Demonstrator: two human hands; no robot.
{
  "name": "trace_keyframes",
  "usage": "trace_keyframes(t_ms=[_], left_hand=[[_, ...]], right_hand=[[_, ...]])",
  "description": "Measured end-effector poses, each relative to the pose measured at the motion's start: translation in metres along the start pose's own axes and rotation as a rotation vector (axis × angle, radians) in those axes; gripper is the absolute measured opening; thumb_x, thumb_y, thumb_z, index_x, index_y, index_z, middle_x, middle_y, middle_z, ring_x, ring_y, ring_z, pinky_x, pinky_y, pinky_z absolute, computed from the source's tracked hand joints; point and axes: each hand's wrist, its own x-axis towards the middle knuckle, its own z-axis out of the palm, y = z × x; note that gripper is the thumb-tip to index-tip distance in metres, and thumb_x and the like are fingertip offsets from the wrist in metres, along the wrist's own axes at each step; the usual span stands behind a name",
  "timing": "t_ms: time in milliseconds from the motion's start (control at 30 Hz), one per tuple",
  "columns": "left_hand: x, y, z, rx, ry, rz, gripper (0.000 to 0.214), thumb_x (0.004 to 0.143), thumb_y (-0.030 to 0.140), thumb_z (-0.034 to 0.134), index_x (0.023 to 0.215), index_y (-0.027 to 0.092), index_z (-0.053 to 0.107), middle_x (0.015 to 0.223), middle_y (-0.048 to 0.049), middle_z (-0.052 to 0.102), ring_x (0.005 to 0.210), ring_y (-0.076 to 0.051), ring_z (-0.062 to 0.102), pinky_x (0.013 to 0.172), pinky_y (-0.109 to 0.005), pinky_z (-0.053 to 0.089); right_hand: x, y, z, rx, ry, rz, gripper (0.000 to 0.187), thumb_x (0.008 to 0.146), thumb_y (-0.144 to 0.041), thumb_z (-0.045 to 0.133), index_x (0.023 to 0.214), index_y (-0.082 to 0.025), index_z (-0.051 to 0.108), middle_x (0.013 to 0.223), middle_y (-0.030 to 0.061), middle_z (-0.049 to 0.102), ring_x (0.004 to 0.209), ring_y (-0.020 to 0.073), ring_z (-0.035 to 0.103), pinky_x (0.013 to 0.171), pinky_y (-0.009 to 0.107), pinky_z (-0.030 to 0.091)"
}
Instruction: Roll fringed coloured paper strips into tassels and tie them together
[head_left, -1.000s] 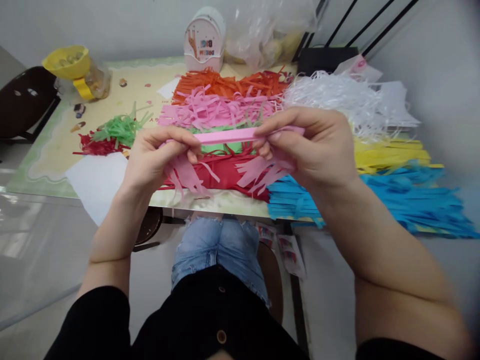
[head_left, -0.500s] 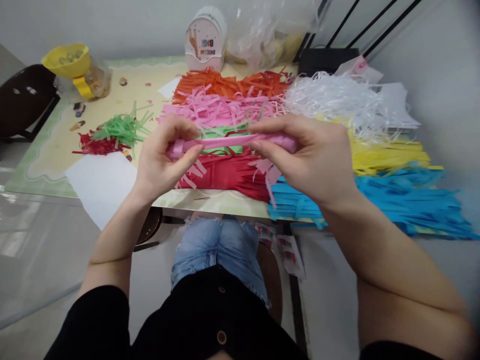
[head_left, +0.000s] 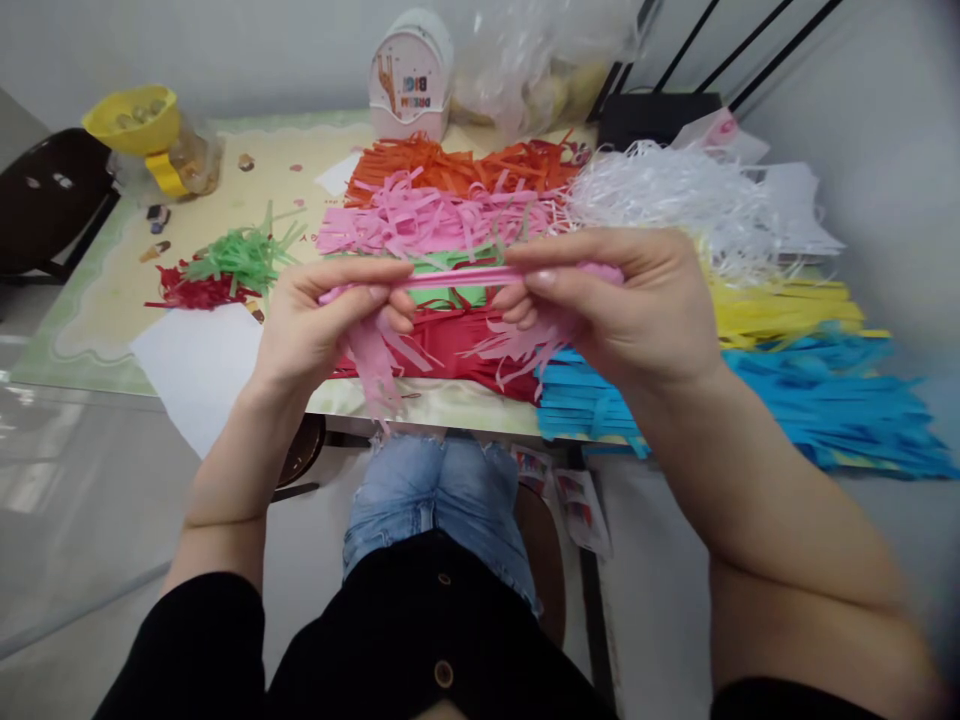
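Between my two hands a strip of pink fringed paper (head_left: 456, 279) is stretched level, gathered narrow in its middle. My left hand (head_left: 319, 315) pinches one side of it between thumb and fingers. On the other side my right hand (head_left: 626, 295) does the same. Cut pink fringes hang below both hands. Under them on the table lie red fringed paper (head_left: 457, 350) and green fringed paper (head_left: 450, 292), partly covered. Just behind are pink fringed paper (head_left: 420, 215) and orange fringed paper (head_left: 450, 165).
Blue fringed paper (head_left: 787, 400), yellow fringed paper (head_left: 787, 312) and a white shredded heap (head_left: 667, 200) lie at right. Left are green shreds (head_left: 244, 258), red shreds (head_left: 196, 288) and a white sheet (head_left: 199, 365) over the table edge. A pink-white container (head_left: 411, 85) stands at the back.
The pink paper's middle is pulled thinner, and its fringes now hang lower beneath both hands. My fingers have shifted from a rounded grip to flatter pinches; the right hand moved slightly right.
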Motion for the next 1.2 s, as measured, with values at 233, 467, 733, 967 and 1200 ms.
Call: trace_keyframes(t_ms=[233,467,733,967,1200], left_hand=[[0.000,-0.011,-0.001,-0.060,-0.046,0.020,0.016,0.083,0.022,0.081,0.070,0.016,0.074,0.064,-0.0016,0.070,0.058,-0.018,0.074,0.069,-0.037,0.069],[0.004,0.004,-0.021,0.447,-0.340,0.110,0.036,0.085,0.047,0.081,0.068,0.017,0.073,0.092,-0.0112,0.081,0.096,-0.028,0.080,0.088,-0.039,0.066],[0.017,0.020,-0.003,0.757,-0.639,0.162,0.024,0.092,0.042,0.073,0.092,0.021,0.082,0.086,-0.0025,0.081,0.077,-0.016,0.075,0.079,-0.025,0.058],[0.016,-0.010,-0.015,1.155,-0.426,0.610,0.018,0.102,0.030,0.059,0.096,0.024,0.075,0.085,-0.0002,0.075,0.091,-0.017,0.072,0.114,-0.049,0.049],[0.013,-0.028,-0.019,1.036,-0.277,0.842,0.017,0.107,0.031,0.055,0.109,0.034,0.071,0.103,0.0032,0.074,0.100,-0.012,0.072,0.127,-0.050,0.040]], right_hand=[[0.005,0.010,-0.007,0.056,-0.106,-0.044,0.003,0.082,-0.025,0.082,0.084,-0.026,0.084,0.076,0.0002,0.079,0.063,0.0153,0.072,0.067,0.032,0.066],[-0.001,-0.001,-0.014,-0.506,-0.221,-0.428,0.034,0.080,-0.002,0.066,0.087,-0.030,0.083,0.081,-0.0039,0.079,0.068,0.0140,0.073,0.064,0.027,0.058],[-0.006,-0.012,-0.014,-0.808,-0.441,-0.625,0.027,0.092,-0.012,0.062,0.098,-0.032,0.079,0.094,-0.0028,0.081,0.086,0.0165,0.077,0.075,0.030,0.060],[0.007,-0.013,-0.018,-0.714,-0.439,-0.198,0.027,0.098,-0.035,0.067,0.121,-0.026,0.078,0.106,0.0010,0.080,0.097,0.0195,0.075,0.083,0.031,0.058],[0.017,0.025,0.014,-0.083,-0.433,0.363,0.055,0.078,-0.071,0.081,0.087,-0.017,0.076,0.072,0.0035,0.075,0.062,0.0135,0.061,0.058,0.026,0.046]])
